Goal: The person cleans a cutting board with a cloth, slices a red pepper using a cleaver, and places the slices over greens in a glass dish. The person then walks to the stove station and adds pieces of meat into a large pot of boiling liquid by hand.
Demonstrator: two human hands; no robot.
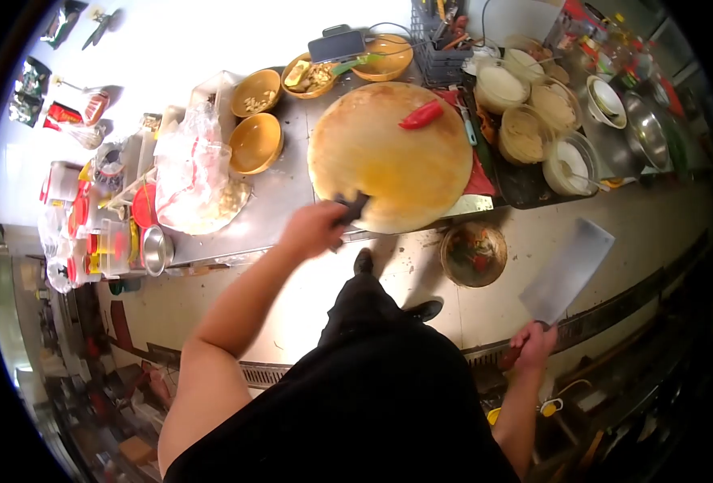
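Observation:
My left hand [312, 229] is closed around a small black tool [355, 209], blurred by motion, at the near left edge of a round chopping board [388, 153]. I cannot tell what kind of tool it is. A wet yellowish patch shows on the board beside it. Toward the board's far right lies a red pepper [422, 115]. Off to the right, away from the counter, my right hand [531, 344] grips a cleaver [567, 270] by its handle, the broad blade pointing up and away over the floor.
Yellow bowls [256, 143] stand behind and left of the board, some holding chopped food. At right, a dark tray [521, 189] carries tubs of seasonings [525, 133]. A scrap bucket [475, 253] sits on the floor by the counter. Plastic bags [195, 173] and jars crowd the left.

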